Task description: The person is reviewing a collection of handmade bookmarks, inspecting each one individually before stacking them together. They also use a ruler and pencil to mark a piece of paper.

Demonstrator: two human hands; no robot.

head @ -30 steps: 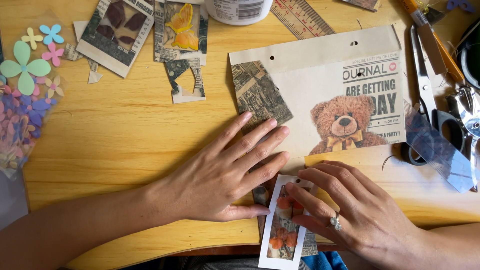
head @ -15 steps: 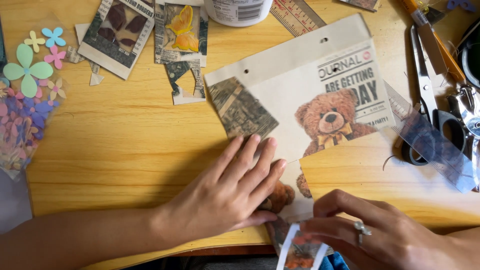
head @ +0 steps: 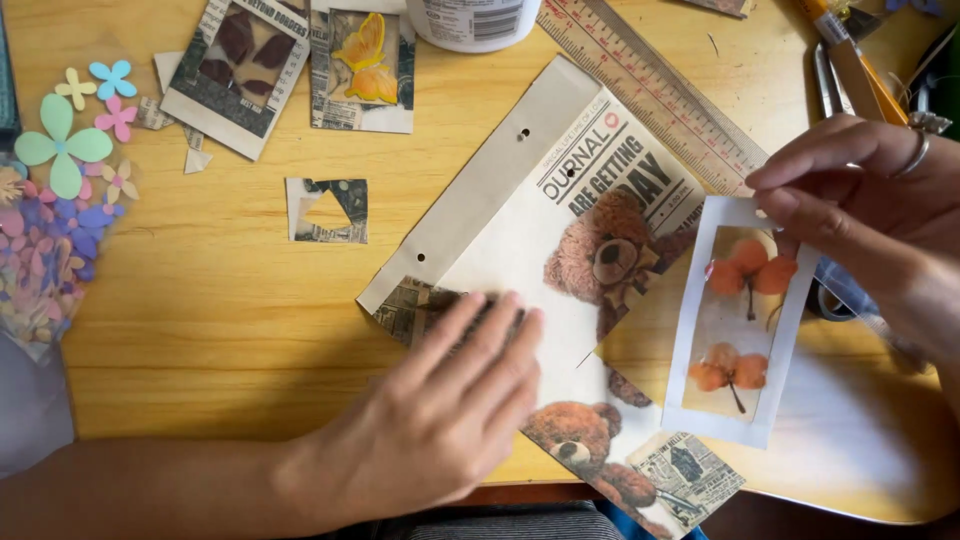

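Head view, near to far. Our left hand (head: 440,420): flat, fingers spread, grasping nothing, pressing the bear page (head: 560,230) to the desk (head: 200,300). Our right hand (head: 870,190): nearer the card, grip pinched on the top edge of the flower card (head: 742,320), held above the page's right side, long axis upright, slightly tilted. Beyond: ruler (head: 650,90), leaf cards (head: 240,70).

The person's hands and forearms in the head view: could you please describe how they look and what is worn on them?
Both are bare: no gloves and no sleeves in view. The left hand runs into a bare forearm from the lower left, with no ring or watch visible. The right hand wears a silver-coloured ring on one of its fingers. Its wrist is mostly out of view.
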